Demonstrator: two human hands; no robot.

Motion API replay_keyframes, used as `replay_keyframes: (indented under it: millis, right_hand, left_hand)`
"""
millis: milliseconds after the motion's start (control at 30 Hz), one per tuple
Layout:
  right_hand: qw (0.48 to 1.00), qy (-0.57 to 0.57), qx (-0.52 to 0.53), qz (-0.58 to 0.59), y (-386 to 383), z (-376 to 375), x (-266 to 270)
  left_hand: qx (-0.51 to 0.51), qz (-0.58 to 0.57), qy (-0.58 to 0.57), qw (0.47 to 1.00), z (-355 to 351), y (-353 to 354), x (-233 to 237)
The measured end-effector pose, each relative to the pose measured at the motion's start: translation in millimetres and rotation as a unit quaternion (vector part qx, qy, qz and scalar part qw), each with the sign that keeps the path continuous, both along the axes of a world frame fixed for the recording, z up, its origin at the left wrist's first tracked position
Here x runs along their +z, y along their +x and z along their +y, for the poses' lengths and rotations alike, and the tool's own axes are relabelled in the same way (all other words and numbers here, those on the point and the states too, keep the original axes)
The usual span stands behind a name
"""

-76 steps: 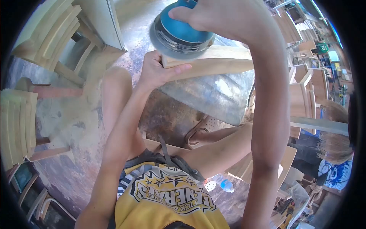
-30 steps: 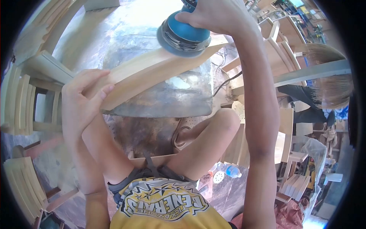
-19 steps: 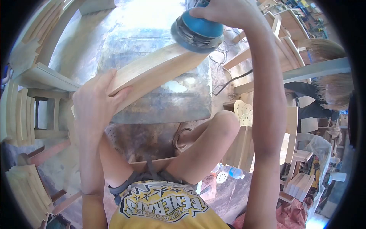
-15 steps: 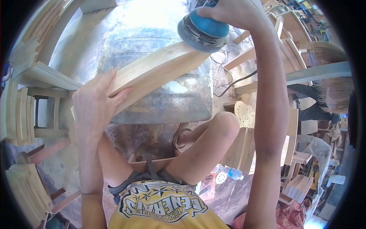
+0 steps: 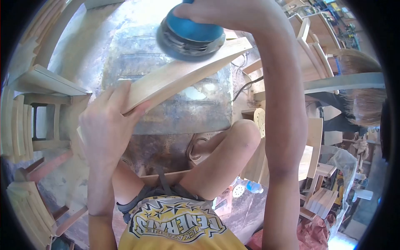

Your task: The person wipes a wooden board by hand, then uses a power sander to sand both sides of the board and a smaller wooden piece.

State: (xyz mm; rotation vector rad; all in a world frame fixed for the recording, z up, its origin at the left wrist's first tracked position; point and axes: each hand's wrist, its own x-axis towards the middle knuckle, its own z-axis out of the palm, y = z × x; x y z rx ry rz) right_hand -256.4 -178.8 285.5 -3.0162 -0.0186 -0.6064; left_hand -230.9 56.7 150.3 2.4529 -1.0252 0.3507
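Observation:
My left hand (image 5: 106,118) is wrapped round the near end of a long, slightly curved wooden board (image 5: 162,79), with the thumb along its side. The board slants up and to the right, over a worn, stained panel (image 5: 179,121). My right hand (image 5: 216,14) grips a blue orbital sander (image 5: 191,33) from above. The sander's dark round base lies against the board's upper face, about midway to the far end. The lower edge of the sander is blurred. Part of my right hand runs out of the top of the view.
Wooden pieces are stacked at the lower left (image 5: 31,212) and beside my knee. A plastic bottle (image 5: 254,187) lies near a round sanding disc (image 5: 238,191). A dark cord (image 5: 246,87) runs on the right, near a person's hair (image 5: 362,98).
My right hand has moved the sander left along the board, toward my left hand, uncovering the board's far end. My left hand keeps its grip at the near end.

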Motion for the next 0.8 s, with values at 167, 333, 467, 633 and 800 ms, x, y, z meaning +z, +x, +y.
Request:
replay_keyframes:
  millis: [167,333,467,633,800]
  right_hand:
    - [0.997,0.025,-0.044,0.06,5.6,9.6,19.5]
    - [0.996,-0.04,-0.072,-0.026,-10.8,-42.7,-2.4]
    - [0.994,-0.024,-0.103,-0.006,-7.8,-85.4,-7.3]
    - [0.989,-0.034,-0.139,-0.022,-16.2,-92.6,-6.4]
    - [0.977,-0.037,-0.208,0.036,-17.1,-93.3,-2.9]
  left_hand:
    - [0.024,0.016,-0.001,1.0,-0.1,-1.2,-4.1]
    - [0.011,-0.001,-0.015,1.0,0.1,1.5,-8.2]
    - [-0.008,-0.011,-0.022,1.0,1.6,1.3,-9.4]
    - [0.002,-0.01,-0.014,1.0,2.4,1.1,-11.3]
    - [0.006,-0.009,-0.007,1.0,3.2,-2.4,-9.2]
